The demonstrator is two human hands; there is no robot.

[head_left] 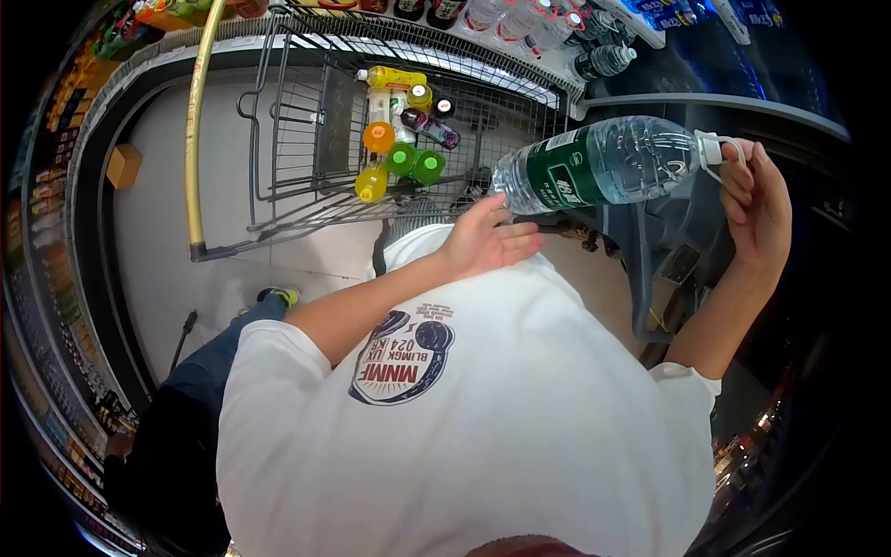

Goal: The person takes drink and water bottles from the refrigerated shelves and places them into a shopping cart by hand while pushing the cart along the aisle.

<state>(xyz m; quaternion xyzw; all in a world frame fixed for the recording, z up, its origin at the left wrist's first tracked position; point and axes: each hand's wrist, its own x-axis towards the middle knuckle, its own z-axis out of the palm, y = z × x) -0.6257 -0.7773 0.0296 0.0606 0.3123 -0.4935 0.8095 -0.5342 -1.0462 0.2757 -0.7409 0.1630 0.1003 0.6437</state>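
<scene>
A large clear water bottle (pixel 650 160) with a green label lies sideways in the air in front of the white shirt. Its white cap and carry loop are at the right end, where my right hand (pixel 756 209) grips the loop with closed fingers. My left hand (pixel 490 239) is beside the bottle's base at the left end, palm up and fingers apart, its thumb close to or touching the base. Behind is a wire shopping cart (pixel 306 200) with several drink bottles inside, among them an orange-capped one (pixel 379 136) and green ones (pixel 428 167).
Shelves with bottled drinks (pixel 501 19) run behind the cart, and more shelves curve along the left. A grey plastic frame (pixel 640 269) stands below the big bottle. Another person in dark clothes and jeans (pixel 209 357) is at lower left. A brown box (pixel 123 166) is at far left.
</scene>
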